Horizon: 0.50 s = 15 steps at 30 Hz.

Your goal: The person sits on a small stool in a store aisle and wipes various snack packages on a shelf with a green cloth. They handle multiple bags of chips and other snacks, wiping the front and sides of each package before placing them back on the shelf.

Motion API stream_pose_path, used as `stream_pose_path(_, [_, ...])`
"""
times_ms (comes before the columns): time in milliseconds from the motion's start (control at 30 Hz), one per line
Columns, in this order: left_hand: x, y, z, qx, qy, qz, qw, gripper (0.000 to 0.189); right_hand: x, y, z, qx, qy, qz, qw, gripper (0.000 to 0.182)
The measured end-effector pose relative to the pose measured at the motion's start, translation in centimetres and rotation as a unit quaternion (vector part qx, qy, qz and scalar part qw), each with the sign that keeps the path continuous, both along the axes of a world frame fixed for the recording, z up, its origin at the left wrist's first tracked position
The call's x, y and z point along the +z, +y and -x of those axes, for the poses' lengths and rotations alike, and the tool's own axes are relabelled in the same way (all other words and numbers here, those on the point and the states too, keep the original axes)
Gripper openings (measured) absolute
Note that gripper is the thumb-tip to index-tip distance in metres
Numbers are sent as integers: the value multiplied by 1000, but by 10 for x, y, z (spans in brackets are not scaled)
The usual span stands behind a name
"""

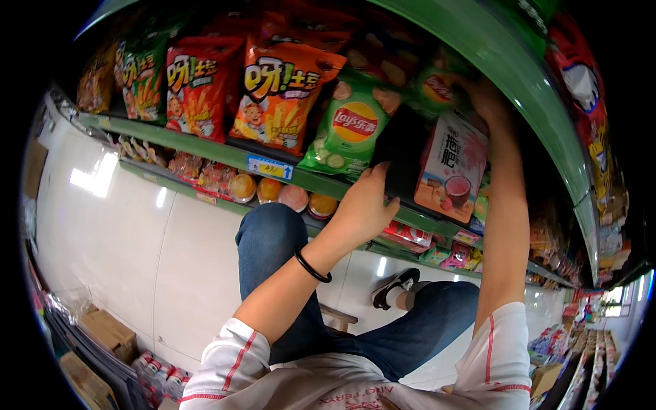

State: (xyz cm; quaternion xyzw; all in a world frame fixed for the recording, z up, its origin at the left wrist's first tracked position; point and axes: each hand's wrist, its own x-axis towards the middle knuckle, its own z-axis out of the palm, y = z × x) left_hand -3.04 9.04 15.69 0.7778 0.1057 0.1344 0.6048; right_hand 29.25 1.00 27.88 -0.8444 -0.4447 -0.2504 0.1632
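My left hand [366, 205] is at the front lip of a green shelf [328, 182], fingers and thumb apart, close to the lower corner of a green Lay's chip bag [351, 125]. Deeper in the shelf, my right hand [476, 95] is at the side of a second green Lay's bag [435, 89]; both are blurred, and the fingers seem to grip the bag's edge. Below my right hand a white and pink box [452, 166] with a drink picture stands tilted. A dark gap [402, 146] separates it from the front Lay's bag.
Orange [287, 97], red [202, 87] and green [141, 77] snack bags line the shelf to the left. Cups [269, 189] sit on the lower shelf. The upper shelf's curved edge [543, 87] overhangs my right arm. Cardboard boxes [107, 333] and bottles [159, 376] stand behind on the left.
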Motion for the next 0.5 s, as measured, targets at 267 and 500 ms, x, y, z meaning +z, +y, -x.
stream_pose_path(267, [2, -4, -3, -62, -5, 7, 998, 57, -76, -24, -124, -44, -59, 3, 997, 69])
stream_pose_path(500, [3, 4, 2, -56, 8, 4, 998, 52, -72, -2, -94, -121, -29, -41, 991, 67])
